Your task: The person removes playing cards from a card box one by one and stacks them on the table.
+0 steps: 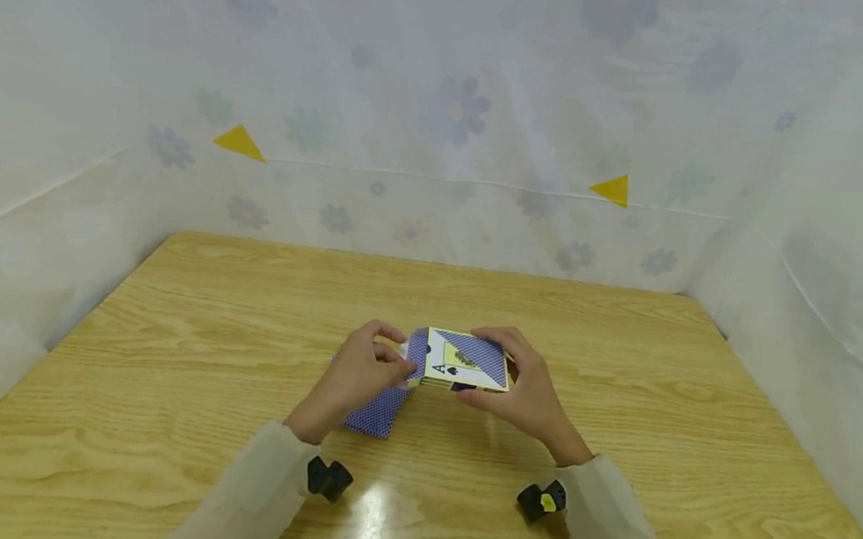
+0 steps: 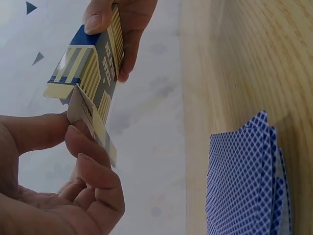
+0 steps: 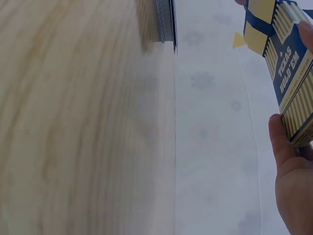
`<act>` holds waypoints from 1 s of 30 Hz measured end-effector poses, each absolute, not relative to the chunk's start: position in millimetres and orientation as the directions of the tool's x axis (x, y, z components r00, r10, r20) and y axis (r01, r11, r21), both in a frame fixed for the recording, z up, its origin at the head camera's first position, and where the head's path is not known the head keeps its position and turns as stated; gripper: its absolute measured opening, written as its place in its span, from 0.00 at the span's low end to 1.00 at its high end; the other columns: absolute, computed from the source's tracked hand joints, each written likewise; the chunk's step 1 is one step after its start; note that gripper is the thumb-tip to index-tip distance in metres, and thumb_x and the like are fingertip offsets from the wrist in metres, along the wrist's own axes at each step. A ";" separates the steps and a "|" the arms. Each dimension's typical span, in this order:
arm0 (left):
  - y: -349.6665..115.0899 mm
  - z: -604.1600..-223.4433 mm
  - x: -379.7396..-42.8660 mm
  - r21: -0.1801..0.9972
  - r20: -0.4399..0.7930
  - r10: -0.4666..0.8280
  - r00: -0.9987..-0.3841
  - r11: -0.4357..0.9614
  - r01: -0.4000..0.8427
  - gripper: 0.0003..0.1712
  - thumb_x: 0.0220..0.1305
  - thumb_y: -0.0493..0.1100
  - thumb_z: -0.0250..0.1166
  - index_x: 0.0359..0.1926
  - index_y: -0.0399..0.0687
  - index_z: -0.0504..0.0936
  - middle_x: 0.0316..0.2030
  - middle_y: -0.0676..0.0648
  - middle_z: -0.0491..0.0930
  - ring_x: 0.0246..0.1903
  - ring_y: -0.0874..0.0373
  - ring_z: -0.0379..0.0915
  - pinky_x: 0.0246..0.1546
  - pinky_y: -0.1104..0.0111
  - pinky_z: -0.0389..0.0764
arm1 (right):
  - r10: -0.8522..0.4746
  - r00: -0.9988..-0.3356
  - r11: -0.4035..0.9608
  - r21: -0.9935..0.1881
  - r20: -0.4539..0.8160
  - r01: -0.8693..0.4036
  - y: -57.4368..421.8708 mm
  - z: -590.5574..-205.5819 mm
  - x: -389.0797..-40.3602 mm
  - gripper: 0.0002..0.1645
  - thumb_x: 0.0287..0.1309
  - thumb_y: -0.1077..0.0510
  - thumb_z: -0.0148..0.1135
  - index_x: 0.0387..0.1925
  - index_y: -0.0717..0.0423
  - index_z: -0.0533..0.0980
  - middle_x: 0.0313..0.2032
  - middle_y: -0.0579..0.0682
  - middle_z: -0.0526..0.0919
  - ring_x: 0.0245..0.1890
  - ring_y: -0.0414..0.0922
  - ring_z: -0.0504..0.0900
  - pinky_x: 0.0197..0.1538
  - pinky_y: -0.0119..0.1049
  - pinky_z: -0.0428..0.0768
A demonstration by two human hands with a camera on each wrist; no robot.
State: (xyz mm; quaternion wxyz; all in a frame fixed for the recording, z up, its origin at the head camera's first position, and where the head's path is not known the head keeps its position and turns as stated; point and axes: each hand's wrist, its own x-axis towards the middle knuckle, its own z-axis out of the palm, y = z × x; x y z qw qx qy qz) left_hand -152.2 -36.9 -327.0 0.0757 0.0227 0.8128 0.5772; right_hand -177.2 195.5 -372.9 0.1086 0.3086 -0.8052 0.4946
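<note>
A playing card box with an ace of spades on its face is held above the table, its left end flap open. My right hand grips the box by its right end, thumb and fingers on opposite long edges. At the other end my left hand pinches the flap between thumb and index finger. "Texas Hold 'Em" lettering shows on the box side in the right wrist view. Beneath the left hand lies a stack of blue-patterned cards, back side up and slightly uneven, partly hidden by that hand.
The wooden table carries the card stack near its middle. Flower-patterned white sheeting stands behind and at both sides. Two yellow triangles mark the back sheet. Each wrist wears a small black camera.
</note>
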 end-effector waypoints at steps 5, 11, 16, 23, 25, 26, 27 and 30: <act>-42.0 -325.1 -153.6 0.938 -0.086 0.082 -0.993 0.342 -0.053 0.20 0.61 0.36 0.65 0.53 0.39 0.72 0.31 0.43 0.83 0.29 0.52 0.76 0.32 0.62 0.77 | -0.373 -0.788 0.309 -0.736 0.489 -0.603 200.3 -371.9 -179.1 0.39 0.41 0.67 0.75 0.59 0.59 0.71 0.51 0.55 0.73 0.41 0.39 0.71 0.35 0.26 0.76; -51.7 -322.3 -155.7 0.943 -0.073 0.081 -0.994 0.330 -0.042 0.20 0.62 0.36 0.63 0.55 0.40 0.72 0.33 0.42 0.83 0.30 0.52 0.76 0.32 0.63 0.75 | -0.362 -0.797 0.297 -0.751 0.483 -0.590 204.4 -370.4 -180.9 0.39 0.41 0.68 0.75 0.59 0.61 0.70 0.52 0.56 0.73 0.43 0.39 0.71 0.36 0.26 0.77; -59.3 -319.7 -158.3 0.947 -0.066 0.089 -0.994 0.320 -0.035 0.20 0.63 0.35 0.62 0.56 0.40 0.72 0.32 0.42 0.83 0.31 0.51 0.76 0.32 0.64 0.74 | -0.358 -0.789 0.306 -0.736 0.499 -0.604 207.3 -369.5 -182.2 0.39 0.41 0.68 0.75 0.59 0.61 0.70 0.53 0.56 0.73 0.43 0.38 0.71 0.35 0.26 0.77; -70.7 -316.3 -159.7 0.953 -0.058 0.092 -0.994 0.301 -0.028 0.19 0.65 0.35 0.59 0.57 0.39 0.71 0.28 0.42 0.81 0.28 0.56 0.73 0.32 0.64 0.74 | -0.347 -0.783 0.320 -0.719 0.517 -0.617 212.2 -370.1 -184.1 0.40 0.40 0.68 0.75 0.59 0.57 0.71 0.53 0.55 0.73 0.41 0.37 0.71 0.32 0.26 0.74; -74.1 -315.7 -160.7 0.952 -0.051 0.088 -0.995 0.307 -0.022 0.19 0.66 0.35 0.58 0.57 0.38 0.72 0.28 0.43 0.81 0.26 0.58 0.71 0.31 0.65 0.73 | -0.343 -0.786 0.320 -0.723 0.514 -0.612 213.4 -370.0 -184.3 0.40 0.40 0.68 0.75 0.59 0.58 0.71 0.53 0.55 0.73 0.41 0.37 0.71 0.32 0.26 0.75; -75.8 -315.5 -161.1 0.952 -0.050 0.087 -0.995 0.306 -0.021 0.19 0.66 0.35 0.58 0.57 0.38 0.72 0.27 0.44 0.81 0.25 0.58 0.69 0.30 0.65 0.72 | -0.341 -0.789 0.320 -0.727 0.510 -0.608 214.0 -370.2 -184.6 0.40 0.41 0.68 0.75 0.59 0.59 0.71 0.53 0.55 0.73 0.41 0.37 0.71 0.32 0.26 0.75; -77.7 -315.4 -161.6 0.952 -0.049 0.083 -0.995 0.304 -0.021 0.19 0.66 0.34 0.58 0.57 0.38 0.72 0.27 0.44 0.81 0.25 0.59 0.69 0.30 0.65 0.72 | -0.339 -0.792 0.322 -0.729 0.507 -0.605 214.5 -370.2 -184.7 0.40 0.41 0.68 0.75 0.59 0.59 0.70 0.53 0.55 0.73 0.41 0.37 0.71 0.32 0.26 0.75; -84.0 -316.5 -164.2 0.952 -0.044 0.067 -0.997 0.304 -0.021 0.18 0.66 0.34 0.58 0.57 0.37 0.73 0.30 0.44 0.82 0.24 0.60 0.67 0.28 0.66 0.71 | -0.336 -0.800 0.322 -0.738 0.497 -0.594 215.7 -370.5 -185.4 0.40 0.41 0.68 0.75 0.60 0.61 0.70 0.54 0.55 0.72 0.42 0.37 0.71 0.34 0.26 0.76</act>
